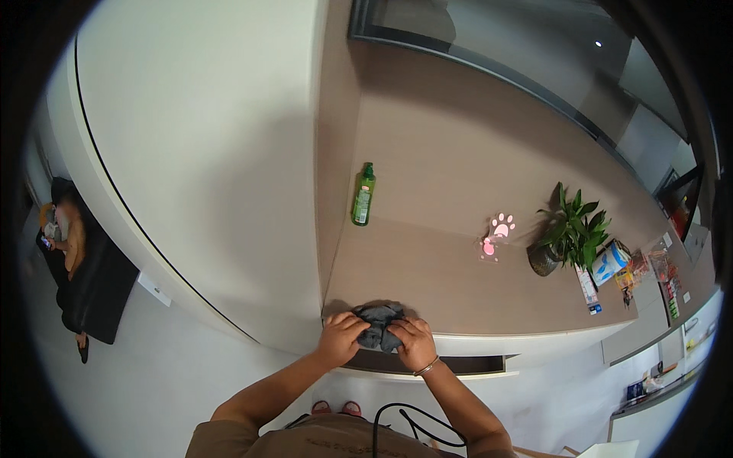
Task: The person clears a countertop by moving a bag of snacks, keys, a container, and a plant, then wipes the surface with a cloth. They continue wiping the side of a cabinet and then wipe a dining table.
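Between my two hands is a crumpled dark grey cloth, bunched up at the front edge of a brown countertop. My left hand grips its left side with bent fingers. On the other side my right hand, with a bracelet at the wrist, has its fingers closed on the cloth too. Just below the hands a drawer stands pulled out; the part of its inside that shows looks dark. A green pump bottle stands farther back on the counter, by the left side panel.
A pink paw-shaped item and a potted plant stand on the right of the counter, near a blue-and-white pack. A tall white cabinet borders the left. Beyond it a person sits on a black sofa. A black cable loops before me.
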`<act>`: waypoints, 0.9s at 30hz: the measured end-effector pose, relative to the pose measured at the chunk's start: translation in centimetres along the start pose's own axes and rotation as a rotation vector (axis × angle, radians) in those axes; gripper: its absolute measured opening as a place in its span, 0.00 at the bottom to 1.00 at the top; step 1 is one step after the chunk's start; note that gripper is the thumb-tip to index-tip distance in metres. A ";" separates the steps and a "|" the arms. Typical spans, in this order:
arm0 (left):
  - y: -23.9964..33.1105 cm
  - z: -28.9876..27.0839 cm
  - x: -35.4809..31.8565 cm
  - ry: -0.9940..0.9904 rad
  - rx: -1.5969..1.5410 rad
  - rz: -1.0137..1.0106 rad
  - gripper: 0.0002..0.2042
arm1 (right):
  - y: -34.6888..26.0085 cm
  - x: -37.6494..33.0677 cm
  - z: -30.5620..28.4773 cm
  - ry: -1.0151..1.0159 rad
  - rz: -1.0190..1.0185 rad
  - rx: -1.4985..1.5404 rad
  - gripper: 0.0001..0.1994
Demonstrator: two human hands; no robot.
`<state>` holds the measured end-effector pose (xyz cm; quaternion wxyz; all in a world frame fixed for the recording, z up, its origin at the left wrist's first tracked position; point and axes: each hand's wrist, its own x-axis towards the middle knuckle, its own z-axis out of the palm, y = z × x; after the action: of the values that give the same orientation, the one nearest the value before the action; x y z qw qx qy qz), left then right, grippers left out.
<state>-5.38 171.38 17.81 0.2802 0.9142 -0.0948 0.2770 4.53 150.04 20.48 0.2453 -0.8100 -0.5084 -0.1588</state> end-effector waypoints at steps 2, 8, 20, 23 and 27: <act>-0.5 -0.2 0.5 -0.005 -0.128 -0.005 0.21 | 0.9 0.3 -0.6 -0.042 0.070 0.198 0.24; -0.6 1.0 2.6 0.120 -0.478 -0.504 0.19 | 3.9 2.6 -0.8 0.030 0.464 0.748 0.27; 0.6 3.0 4.6 -0.100 0.130 -0.257 0.29 | 7.9 3.1 0.4 -0.070 0.153 0.070 0.31; 1.7 4.0 4.8 -0.199 0.255 -0.297 0.30 | 6.8 3.0 0.7 -0.281 0.182 0.058 0.34; 2.3 4.5 2.9 -0.219 0.361 -0.177 0.28 | 5.3 1.2 0.2 -0.278 0.157 0.023 0.34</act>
<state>-1.68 166.94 17.42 0.1235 0.9788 0.0072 0.1630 9.83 149.11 19.73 0.1935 -0.8586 -0.4744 -0.0196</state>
